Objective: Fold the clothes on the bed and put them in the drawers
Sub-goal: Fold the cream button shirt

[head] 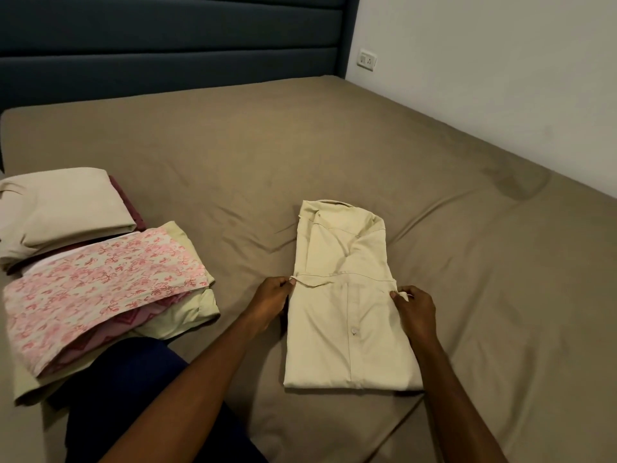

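Two hands pinch the cream shirt (347, 295) lying partly folded on the bed (367, 145): left hand (272, 295) at its left edge, right hand (415, 309) at its right edge. Folded clothes (100, 279) sit stacked well to the left.

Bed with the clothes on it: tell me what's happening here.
A person is folding a cream button-up shirt on the bed. The left hand pinches the shirt's left edge and the right hand pinches its right edge, at the same fold line about halfway up. The shirt is already narrowed into a long strip, collar at the far end. To the left sit folded clothes: a pink floral garment on a pale green one, and a cream folded piece behind. No drawers are in view.
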The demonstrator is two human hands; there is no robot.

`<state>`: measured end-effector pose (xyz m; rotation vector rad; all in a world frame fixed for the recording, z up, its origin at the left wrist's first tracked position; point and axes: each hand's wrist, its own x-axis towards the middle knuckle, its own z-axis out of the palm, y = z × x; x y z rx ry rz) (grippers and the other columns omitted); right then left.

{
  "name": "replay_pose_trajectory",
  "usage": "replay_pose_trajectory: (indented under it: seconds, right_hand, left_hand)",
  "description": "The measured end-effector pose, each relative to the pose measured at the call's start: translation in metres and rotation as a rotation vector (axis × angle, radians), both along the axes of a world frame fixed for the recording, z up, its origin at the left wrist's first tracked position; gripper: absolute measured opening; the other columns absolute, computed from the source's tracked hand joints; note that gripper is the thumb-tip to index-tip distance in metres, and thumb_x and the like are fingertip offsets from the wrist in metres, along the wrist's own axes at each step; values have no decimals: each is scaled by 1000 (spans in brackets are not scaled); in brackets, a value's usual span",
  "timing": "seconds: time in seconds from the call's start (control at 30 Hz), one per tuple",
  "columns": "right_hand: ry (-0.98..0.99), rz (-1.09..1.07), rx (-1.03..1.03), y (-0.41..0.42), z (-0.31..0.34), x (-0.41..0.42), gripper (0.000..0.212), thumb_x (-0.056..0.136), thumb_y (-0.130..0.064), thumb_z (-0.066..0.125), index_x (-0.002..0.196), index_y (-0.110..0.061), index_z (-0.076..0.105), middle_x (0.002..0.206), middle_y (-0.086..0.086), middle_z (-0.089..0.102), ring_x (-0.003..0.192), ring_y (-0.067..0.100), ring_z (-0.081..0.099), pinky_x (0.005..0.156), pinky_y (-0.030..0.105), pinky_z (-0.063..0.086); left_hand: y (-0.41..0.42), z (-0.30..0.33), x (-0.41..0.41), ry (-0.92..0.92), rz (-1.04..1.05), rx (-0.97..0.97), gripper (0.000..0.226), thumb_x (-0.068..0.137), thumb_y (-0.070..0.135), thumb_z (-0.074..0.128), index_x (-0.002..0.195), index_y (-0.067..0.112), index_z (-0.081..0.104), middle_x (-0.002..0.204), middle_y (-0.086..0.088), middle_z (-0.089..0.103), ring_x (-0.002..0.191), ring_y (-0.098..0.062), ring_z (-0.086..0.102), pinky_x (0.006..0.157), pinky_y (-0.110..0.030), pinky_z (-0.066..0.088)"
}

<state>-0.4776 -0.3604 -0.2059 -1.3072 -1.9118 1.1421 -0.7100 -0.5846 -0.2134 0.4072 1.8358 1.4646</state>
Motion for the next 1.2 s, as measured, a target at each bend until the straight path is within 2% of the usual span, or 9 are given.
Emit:
replay_pose_trajectory:
  seconds: [0.17,0.27,0.33,0.43,0.6,0.8,0.9,1.03,1.2]
  right_hand:
    - [-89,122,236,-3,-6,4,18,98,-32,66,108,-18,70,100,-3,73,94,21,69,78,33,50]
    - [-243,178,510,7,-4,-10,42,103,-46,54,134,-18,58,128,2,63,114,23,61,91,40,51]
    - [-281,284,588,18,3,-32,60,106,-51,41,153,-14,42,156,8,46,140,25,45,113,43,40]
    - [-334,457,512,42,5,-73,77,105,-61,24,166,-16,9,173,2,6,158,14,9,127,36,13]
    - [-435,563,369,82,-11,-131,91,98,-73,17,165,-12,2,173,5,-2,159,16,0,129,36,5]
    - [-613,551,539,89,-40,-147,117,81,-87,-16,165,-11,12,172,9,9,159,22,11,128,44,14]
    - [-584,556,387,88,-31,-152,98,94,-81,8,165,-14,13,173,3,9,159,17,9,128,42,10]
    - [-38,585,-345,81,26,-128,81,89,-76,58,155,-32,43,159,-16,44,145,3,41,125,39,29]
    - [-259,465,350,42,38,-73,60,104,-59,46,154,-26,45,163,-5,39,150,12,34,124,42,27]
  left_hand:
    - [4,12,2,124,11,-45,39,104,29,55,78,2,65,70,-7,60,65,-19,57,54,-28,47]
    - [8,15,0,564,-6,-243,34,96,35,57,69,16,54,64,0,58,59,-19,56,55,-32,48]
    - [8,11,2,835,2,-322,23,97,35,51,88,16,60,79,0,67,72,-23,63,68,-37,52]
    - [8,-4,10,1044,26,-194,34,97,41,37,97,16,60,81,0,66,69,-21,64,62,-35,51]
    - [11,-21,11,1038,62,-132,36,100,59,41,107,26,55,93,10,63,77,-12,63,65,-32,50]
    - [24,-25,-7,904,103,-272,34,95,63,54,96,29,51,78,13,61,71,-11,60,62,-32,42]
    - [26,-23,-8,883,118,-315,34,99,60,51,88,28,49,75,9,64,72,-17,63,62,-34,43]
    - [20,-11,-9,664,179,-148,34,96,64,52,93,30,55,82,10,70,79,-15,69,66,-34,50]
    - [14,-12,3,960,-16,-124,62,71,77,72,109,30,61,102,16,59,86,-2,59,68,-25,49]
